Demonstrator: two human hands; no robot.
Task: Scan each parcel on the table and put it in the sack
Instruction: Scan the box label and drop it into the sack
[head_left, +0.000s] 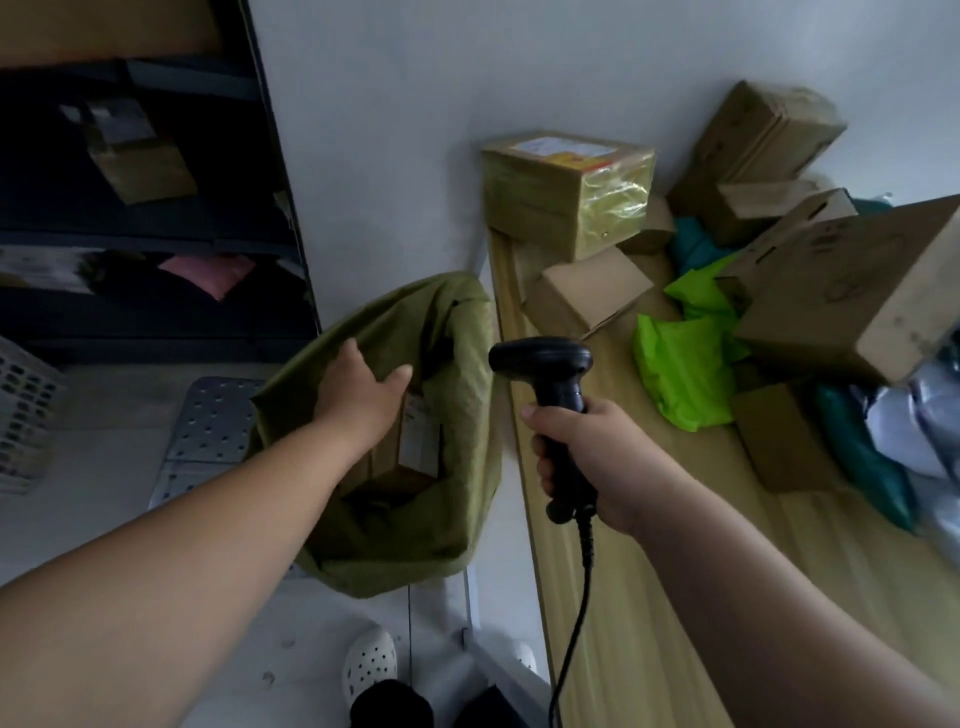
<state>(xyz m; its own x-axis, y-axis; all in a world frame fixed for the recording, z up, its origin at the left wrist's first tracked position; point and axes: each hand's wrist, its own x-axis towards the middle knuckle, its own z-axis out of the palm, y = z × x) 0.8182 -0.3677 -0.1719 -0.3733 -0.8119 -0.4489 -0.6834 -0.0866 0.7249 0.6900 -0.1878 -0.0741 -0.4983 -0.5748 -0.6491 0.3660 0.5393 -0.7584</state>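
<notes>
An olive green sack (457, 519) stands open on the floor left of the wooden table (649, 571). Inside it lie brown cardboard parcels (410, 462) with white labels. My left hand (363, 395) hovers over the sack's mouth, fingers relaxed and holding nothing. My right hand (592, 457) grips the handle of a black barcode scanner (550, 374), held upright above the table's left edge, its cable hanging down. On the table lie several parcels: a taped box (566, 192), a small cardboard box (587, 291), bright green poly bags (685, 364) and a large box (852, 291).
Dark shelving (145, 208) with parcels stands at the left against the white wall. A white slotted crate (21, 415) and a perforated metal plate (218, 421) lie on the floor. Teal and white bags (893, 447) crowd the table's right side. My white shoe (369, 660) is below the sack.
</notes>
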